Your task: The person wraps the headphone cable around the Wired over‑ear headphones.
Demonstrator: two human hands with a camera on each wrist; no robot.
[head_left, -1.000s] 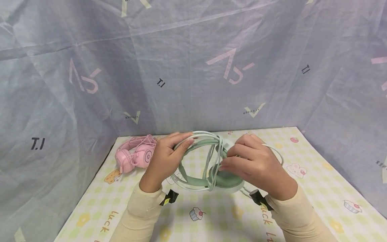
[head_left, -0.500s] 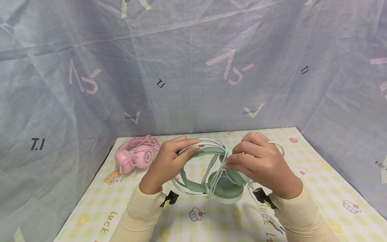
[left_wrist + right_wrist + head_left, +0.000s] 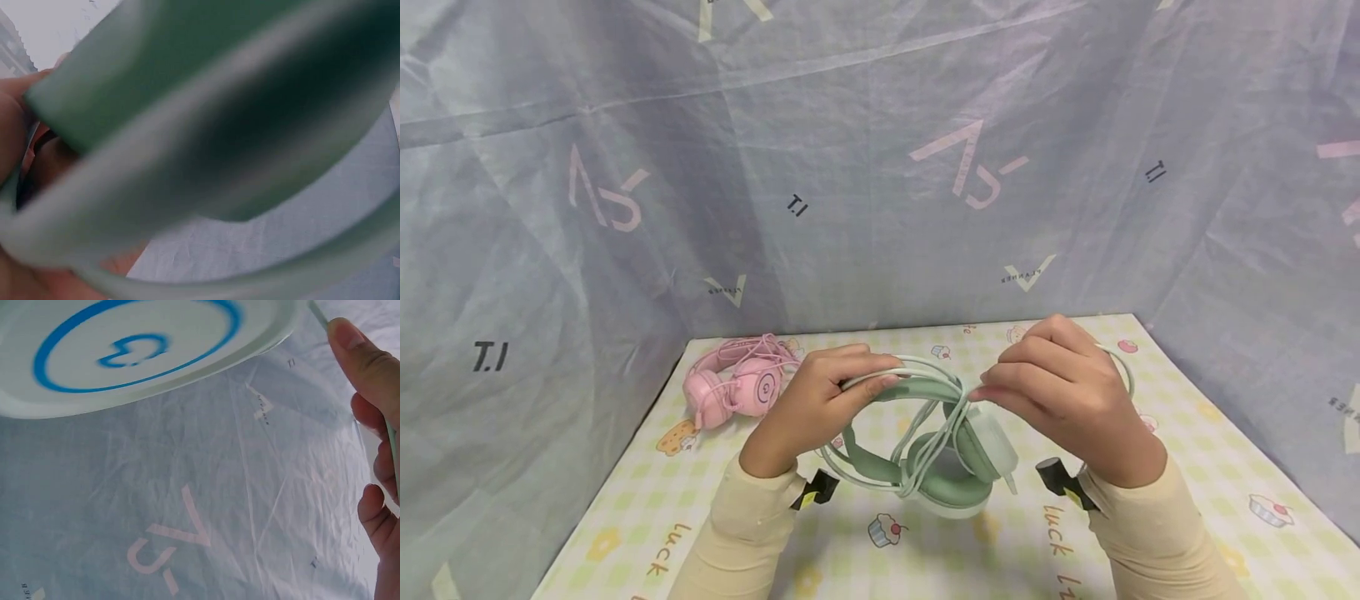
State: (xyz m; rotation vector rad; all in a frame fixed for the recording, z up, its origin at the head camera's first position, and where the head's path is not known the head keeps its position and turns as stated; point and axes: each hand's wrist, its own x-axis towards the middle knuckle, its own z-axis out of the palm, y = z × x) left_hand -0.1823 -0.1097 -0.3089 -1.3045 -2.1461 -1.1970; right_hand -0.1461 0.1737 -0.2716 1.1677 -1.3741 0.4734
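Since the earlier head frame, my right hand (image 3: pixel 1067 392) has drawn off to the right, and the mint-green wired headphones (image 3: pixel 976 454) have tipped, showing the outer side of the right-hand ear cup (image 3: pixel 998 442). In the head view they hang over the middle of the checked tablecloth (image 3: pixel 970 575); my left hand (image 3: pixel 816 400) is closed round the headband (image 3: pixel 872 467), loops of cable (image 3: pixel 934 450) caught in with it. The pink headphones (image 3: pixel 756 387) lie at the far left. The left wrist view is mostly blurred headband, my bent fingers at its left edge. In the right wrist view my thumb and fingers pinch a cable strand, near the ear cup's blue ring (image 3: pixel 42 365). I'd judge the headphones light, the band springy, the cushions soft and the cable quick to tangle: best carried by the headband, the strands drawn gently.
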